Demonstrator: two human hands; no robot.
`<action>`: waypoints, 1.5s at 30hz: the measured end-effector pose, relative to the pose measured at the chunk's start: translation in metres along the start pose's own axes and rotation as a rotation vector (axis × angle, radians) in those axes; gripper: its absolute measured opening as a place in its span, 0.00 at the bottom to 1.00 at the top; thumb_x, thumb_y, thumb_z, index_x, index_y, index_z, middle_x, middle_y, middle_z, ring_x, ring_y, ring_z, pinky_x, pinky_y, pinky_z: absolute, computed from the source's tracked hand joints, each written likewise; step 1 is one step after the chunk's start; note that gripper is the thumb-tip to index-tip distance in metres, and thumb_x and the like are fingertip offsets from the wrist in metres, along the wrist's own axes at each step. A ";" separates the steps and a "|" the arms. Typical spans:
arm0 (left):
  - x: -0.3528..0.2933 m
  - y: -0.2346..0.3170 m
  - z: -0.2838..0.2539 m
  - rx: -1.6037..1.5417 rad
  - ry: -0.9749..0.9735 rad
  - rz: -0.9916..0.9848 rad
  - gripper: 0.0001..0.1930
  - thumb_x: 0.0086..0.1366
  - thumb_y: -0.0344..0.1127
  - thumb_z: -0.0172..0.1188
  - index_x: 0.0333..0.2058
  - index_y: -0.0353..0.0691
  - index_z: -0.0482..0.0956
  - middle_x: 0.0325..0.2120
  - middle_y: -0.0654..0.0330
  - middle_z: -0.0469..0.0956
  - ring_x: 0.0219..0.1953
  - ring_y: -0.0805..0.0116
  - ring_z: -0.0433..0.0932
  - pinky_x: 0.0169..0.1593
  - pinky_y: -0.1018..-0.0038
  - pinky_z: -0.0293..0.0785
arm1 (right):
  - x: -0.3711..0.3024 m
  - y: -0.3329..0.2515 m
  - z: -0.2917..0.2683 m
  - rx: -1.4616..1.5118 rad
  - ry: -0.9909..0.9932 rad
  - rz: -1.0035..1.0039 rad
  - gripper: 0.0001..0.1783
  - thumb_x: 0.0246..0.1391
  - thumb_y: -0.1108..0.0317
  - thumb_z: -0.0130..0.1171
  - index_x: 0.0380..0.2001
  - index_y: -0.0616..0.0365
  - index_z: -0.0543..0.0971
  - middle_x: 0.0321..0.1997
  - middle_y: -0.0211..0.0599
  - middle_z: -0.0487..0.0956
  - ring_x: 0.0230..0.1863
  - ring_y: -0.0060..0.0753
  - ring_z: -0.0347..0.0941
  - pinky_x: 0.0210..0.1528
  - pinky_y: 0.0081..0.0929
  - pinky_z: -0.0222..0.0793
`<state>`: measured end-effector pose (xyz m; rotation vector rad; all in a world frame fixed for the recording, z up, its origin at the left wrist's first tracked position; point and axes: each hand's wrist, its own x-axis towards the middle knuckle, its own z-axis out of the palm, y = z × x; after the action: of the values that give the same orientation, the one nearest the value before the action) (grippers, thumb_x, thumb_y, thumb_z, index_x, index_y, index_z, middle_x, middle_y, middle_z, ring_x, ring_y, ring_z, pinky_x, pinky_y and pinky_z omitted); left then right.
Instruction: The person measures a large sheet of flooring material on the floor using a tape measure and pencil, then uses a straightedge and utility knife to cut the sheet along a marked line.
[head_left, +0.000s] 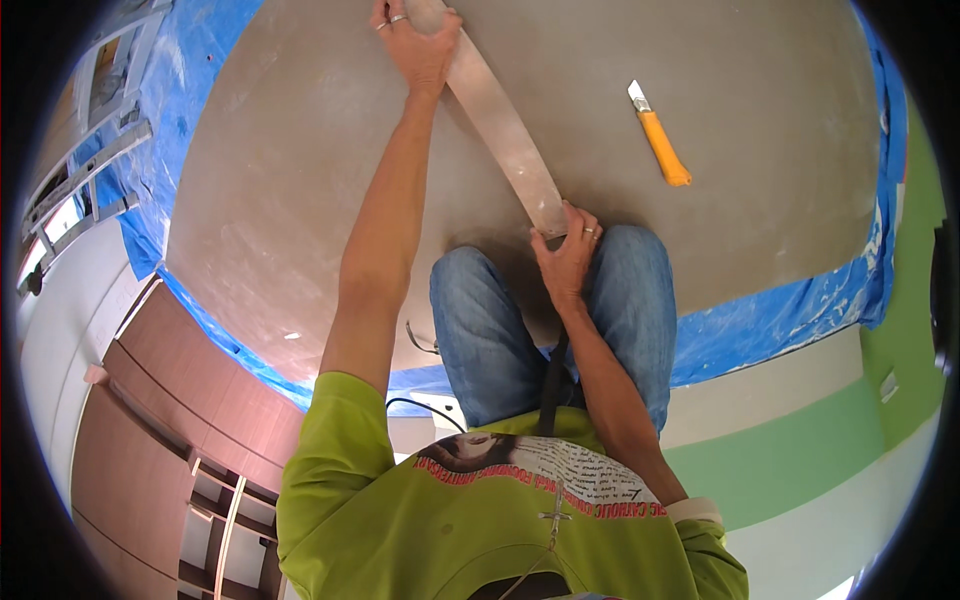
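Just past the person's knees (635,285), the right hand (568,255) holds the near end of a pale strip (505,135) between thumb and fingers. The strip slants far and left across a brown surface (765,190); an orange knife (660,142) lies right of it. Farther off, the left hand's (420,52) fingers hold its far end.

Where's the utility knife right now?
In the head view, the utility knife lies on the brown surface, right of the pale strip and beyond the right knee.
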<state>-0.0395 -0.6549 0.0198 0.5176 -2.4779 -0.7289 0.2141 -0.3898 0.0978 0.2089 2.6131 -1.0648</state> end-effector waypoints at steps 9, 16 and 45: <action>-0.001 -0.007 -0.006 -0.092 -0.045 -0.071 0.44 0.50 0.39 0.74 0.66 0.35 0.65 0.65 0.43 0.59 0.68 0.44 0.61 0.68 0.56 0.62 | 0.000 -0.001 0.003 -0.028 -0.016 -0.007 0.38 0.44 0.67 0.74 0.59 0.60 0.72 0.56 0.52 0.70 0.59 0.58 0.63 0.62 0.50 0.62; 0.008 0.012 -0.014 -0.109 -0.086 -0.192 0.44 0.50 0.32 0.74 0.66 0.34 0.64 0.67 0.47 0.57 0.68 0.47 0.62 0.65 0.58 0.67 | 0.001 -0.010 -0.002 -0.038 -0.031 0.000 0.37 0.43 0.67 0.74 0.58 0.60 0.72 0.57 0.51 0.70 0.58 0.57 0.64 0.61 0.51 0.63; 0.006 0.014 -0.017 -0.090 -0.130 -0.216 0.44 0.53 0.35 0.73 0.68 0.35 0.63 0.69 0.53 0.55 0.69 0.54 0.61 0.67 0.62 0.66 | 0.000 -0.005 0.001 -0.041 -0.030 -0.004 0.39 0.42 0.66 0.75 0.60 0.59 0.71 0.57 0.49 0.70 0.58 0.55 0.64 0.59 0.51 0.63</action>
<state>-0.0379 -0.6533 0.0431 0.7333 -2.5183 -0.9829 0.2127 -0.3938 0.1003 0.1772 2.6070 -1.0073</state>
